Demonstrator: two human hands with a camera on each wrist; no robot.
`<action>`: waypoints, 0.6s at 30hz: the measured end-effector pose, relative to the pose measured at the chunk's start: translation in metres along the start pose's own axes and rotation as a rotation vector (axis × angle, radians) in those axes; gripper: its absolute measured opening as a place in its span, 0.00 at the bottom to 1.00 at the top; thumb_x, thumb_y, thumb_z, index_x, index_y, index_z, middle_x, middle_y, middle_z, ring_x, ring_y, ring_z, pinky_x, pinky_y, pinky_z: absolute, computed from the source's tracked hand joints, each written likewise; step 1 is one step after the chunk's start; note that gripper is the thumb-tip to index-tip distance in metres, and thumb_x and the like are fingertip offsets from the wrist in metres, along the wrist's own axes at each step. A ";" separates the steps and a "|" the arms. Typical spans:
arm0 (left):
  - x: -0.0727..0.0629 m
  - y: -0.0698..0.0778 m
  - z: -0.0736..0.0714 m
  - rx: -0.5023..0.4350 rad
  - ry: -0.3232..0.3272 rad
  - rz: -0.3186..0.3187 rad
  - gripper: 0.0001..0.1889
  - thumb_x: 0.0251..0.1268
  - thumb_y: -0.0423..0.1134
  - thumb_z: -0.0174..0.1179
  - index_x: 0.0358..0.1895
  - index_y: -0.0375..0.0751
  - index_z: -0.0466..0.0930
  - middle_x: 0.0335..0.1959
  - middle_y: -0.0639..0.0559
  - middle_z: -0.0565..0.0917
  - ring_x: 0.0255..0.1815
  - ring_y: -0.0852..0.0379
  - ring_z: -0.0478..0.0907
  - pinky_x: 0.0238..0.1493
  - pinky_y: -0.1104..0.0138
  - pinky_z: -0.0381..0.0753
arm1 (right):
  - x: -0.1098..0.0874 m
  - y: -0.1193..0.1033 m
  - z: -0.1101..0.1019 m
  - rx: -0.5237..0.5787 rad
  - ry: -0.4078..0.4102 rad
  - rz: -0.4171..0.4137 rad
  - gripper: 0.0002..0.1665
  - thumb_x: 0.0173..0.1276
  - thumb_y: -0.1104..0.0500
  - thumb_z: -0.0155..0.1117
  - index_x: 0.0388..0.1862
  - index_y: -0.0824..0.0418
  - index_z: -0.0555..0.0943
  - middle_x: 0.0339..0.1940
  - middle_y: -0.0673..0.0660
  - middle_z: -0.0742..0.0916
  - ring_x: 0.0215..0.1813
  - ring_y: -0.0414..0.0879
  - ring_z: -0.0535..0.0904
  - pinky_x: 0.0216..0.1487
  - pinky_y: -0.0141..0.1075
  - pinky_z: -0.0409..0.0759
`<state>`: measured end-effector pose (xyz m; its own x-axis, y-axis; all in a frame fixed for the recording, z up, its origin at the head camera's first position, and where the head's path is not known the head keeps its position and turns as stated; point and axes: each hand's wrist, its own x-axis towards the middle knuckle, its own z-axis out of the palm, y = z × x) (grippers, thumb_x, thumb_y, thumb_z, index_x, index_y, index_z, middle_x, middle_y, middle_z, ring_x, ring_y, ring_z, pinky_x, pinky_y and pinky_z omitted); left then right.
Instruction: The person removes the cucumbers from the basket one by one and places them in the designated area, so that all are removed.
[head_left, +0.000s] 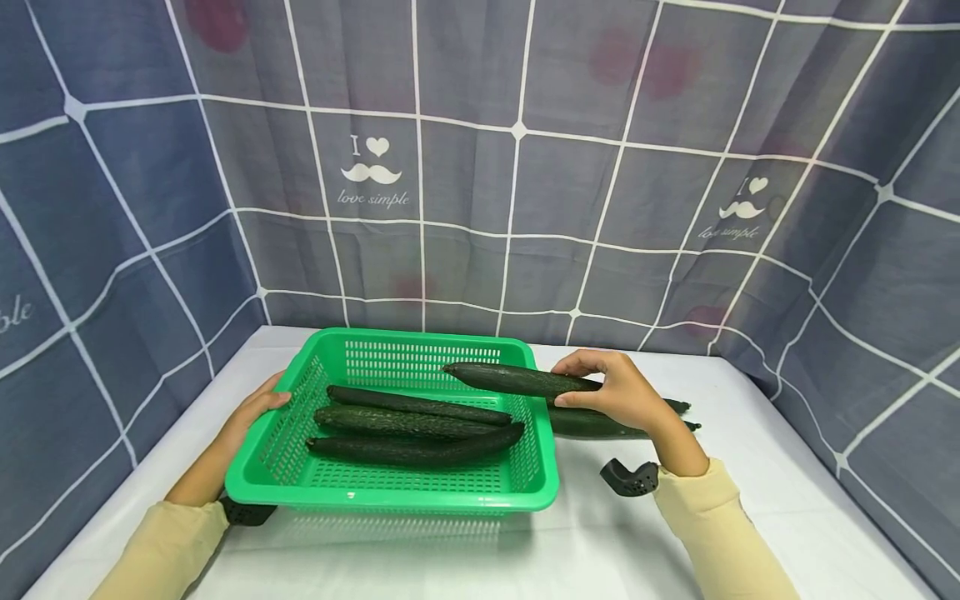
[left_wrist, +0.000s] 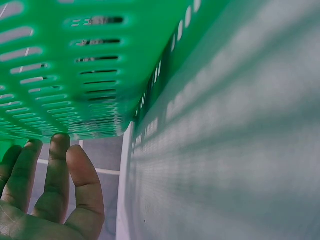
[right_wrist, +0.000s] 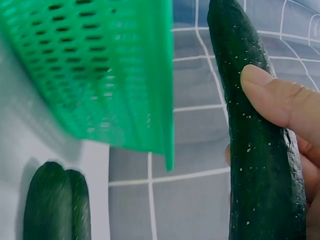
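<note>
My right hand [head_left: 618,392] grips a dark green cucumber [head_left: 517,379], thumb on one side and fingers on the other. The cucumber [right_wrist: 260,150] is raised, and in the head view its tip overlaps the right rim of a green plastic basket [head_left: 390,500]. Inside the basket lie three cucumbers [head_left: 412,451], side by side. My left hand [head_left: 251,412] holds the basket's left rim, a digit over the edge; in the left wrist view its fingers [left_wrist: 59,165] meet the slotted outer wall. Under my right hand, more cucumbers [head_left: 592,423] lie on the table, partly hidden.
A white cloth-like surface covers the table [head_left: 600,550]. Blue-grey checked curtains [head_left: 465,183] with white lines surround it at the back and both sides. Black wrist devices [head_left: 628,478] sit by each forearm.
</note>
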<state>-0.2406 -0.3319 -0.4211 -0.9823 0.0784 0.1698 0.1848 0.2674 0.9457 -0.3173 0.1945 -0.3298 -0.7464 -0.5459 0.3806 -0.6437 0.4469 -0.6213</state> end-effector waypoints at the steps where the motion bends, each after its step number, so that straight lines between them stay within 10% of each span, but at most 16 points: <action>1: 0.000 0.000 0.000 -0.001 -0.005 -0.005 0.45 0.77 0.44 0.43 0.82 0.15 0.35 0.82 0.14 0.34 0.81 0.15 0.29 0.75 0.23 0.33 | -0.003 0.002 -0.001 -0.006 0.008 0.000 0.19 0.59 0.63 0.87 0.49 0.58 0.92 0.43 0.47 0.92 0.48 0.41 0.87 0.55 0.38 0.83; 5: 0.000 -0.001 -0.001 -0.004 -0.013 -0.019 0.45 0.78 0.45 0.43 0.83 0.16 0.33 0.83 0.15 0.34 0.83 0.17 0.31 0.77 0.25 0.36 | -0.012 0.010 -0.005 -0.015 0.029 0.003 0.18 0.59 0.63 0.87 0.48 0.58 0.92 0.45 0.48 0.92 0.50 0.40 0.86 0.57 0.36 0.82; 7: -0.001 -0.003 -0.001 -0.008 -0.017 -0.016 0.43 0.79 0.44 0.42 0.84 0.18 0.35 0.84 0.20 0.41 0.85 0.34 0.49 0.82 0.42 0.50 | -0.016 0.014 -0.006 -0.023 0.035 0.007 0.18 0.59 0.63 0.87 0.48 0.58 0.92 0.45 0.48 0.92 0.50 0.39 0.86 0.58 0.35 0.81; 12: -0.003 -0.007 0.000 -0.055 -0.019 0.000 0.40 0.81 0.40 0.40 0.85 0.19 0.37 0.70 0.65 0.70 0.57 0.82 0.68 0.55 0.78 0.70 | -0.026 0.024 -0.011 -0.049 0.047 0.022 0.18 0.58 0.64 0.87 0.47 0.59 0.92 0.44 0.49 0.92 0.49 0.38 0.86 0.58 0.35 0.81; 18: -0.003 -0.006 0.001 -0.081 -0.027 0.009 0.39 0.81 0.39 0.40 0.85 0.19 0.36 0.60 0.83 0.69 0.55 0.83 0.70 0.53 0.79 0.72 | -0.039 0.034 -0.017 -0.063 0.045 0.046 0.18 0.58 0.64 0.87 0.47 0.57 0.92 0.44 0.48 0.92 0.50 0.37 0.85 0.57 0.37 0.82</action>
<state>-0.2384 -0.3332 -0.4280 -0.9793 0.1068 0.1717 0.1895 0.1880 0.9637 -0.3130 0.2425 -0.3538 -0.7816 -0.4917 0.3839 -0.6165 0.5151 -0.5955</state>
